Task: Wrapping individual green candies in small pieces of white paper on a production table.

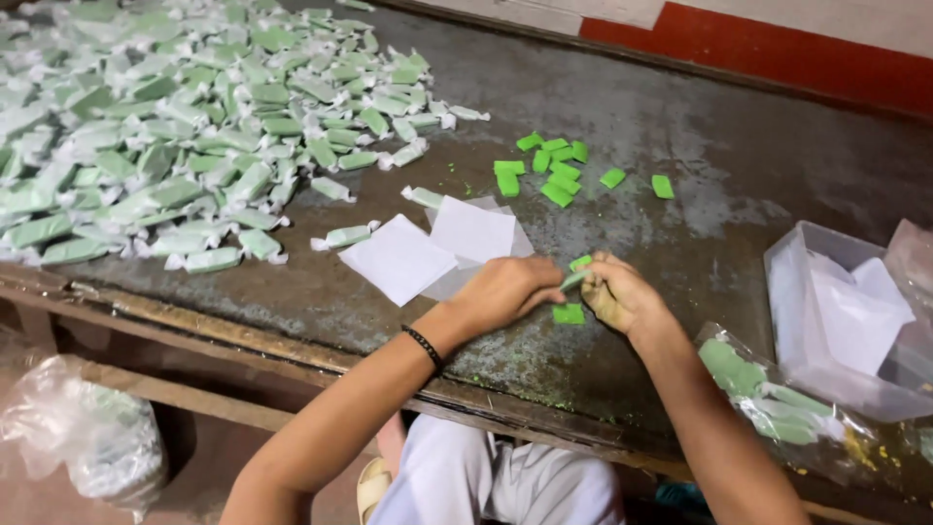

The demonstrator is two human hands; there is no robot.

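At the table's near edge, a green sweet [577, 276] was clamped between the fingers of the left hand [503, 292] and right hand [617, 295], mid-wrap; twisting the ends seemingly remained. Beyond lay paper squares [398, 258], then wrapped sweets [175, 126].

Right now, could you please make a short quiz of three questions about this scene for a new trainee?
1. True or false: both hands hold one green piece between them.
2. Where does the big heap of wrapped pieces lie: far left or far right of the table?
3. What lies just beyond the left hand? A) white paper squares B) a knife C) a bowl

Key: 1 true, the right hand grips it too. 2 far left. 3 A.
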